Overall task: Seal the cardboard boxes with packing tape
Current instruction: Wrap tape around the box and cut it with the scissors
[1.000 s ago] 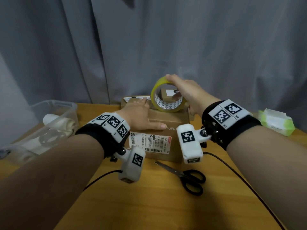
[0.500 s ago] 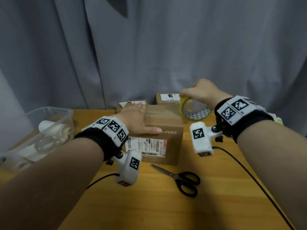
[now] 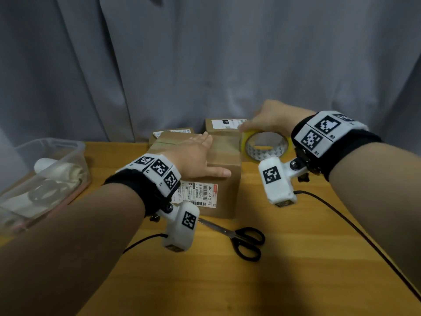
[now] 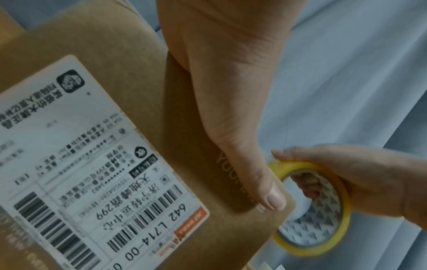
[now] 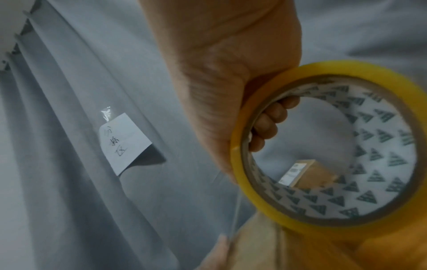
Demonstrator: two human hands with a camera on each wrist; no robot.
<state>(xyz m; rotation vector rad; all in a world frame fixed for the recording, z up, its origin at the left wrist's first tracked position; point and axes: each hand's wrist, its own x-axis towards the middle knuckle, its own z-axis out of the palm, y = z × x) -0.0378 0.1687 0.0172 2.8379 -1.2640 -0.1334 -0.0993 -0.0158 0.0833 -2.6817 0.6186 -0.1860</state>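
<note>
A brown cardboard box [image 3: 224,188] with a white shipping label [image 3: 200,193] stands mid-table. My left hand [image 3: 193,156] lies flat on its top, fingers straight, thumb [image 4: 265,191] along the near top edge. My right hand [image 3: 271,117] grips a yellow roll of packing tape [image 3: 265,145] just off the box's right side, fingers curled through the core [image 5: 268,124]. A clear strip of tape [image 5: 235,201] runs from the roll towards the box. Two smaller boxes [image 3: 224,125] sit behind.
Black-handled scissors [image 3: 241,238] lie on the wooden table [image 3: 296,270] in front of the box. A clear plastic bin [image 3: 43,179] with rolls stands at the left. Cables [image 3: 341,220] trail from both wrists. A grey curtain [image 3: 205,65] hangs behind.
My right hand has carried the tape roll from above the box top rightwards and down past the box's right edge. The left hand has stayed pressed on the box.
</note>
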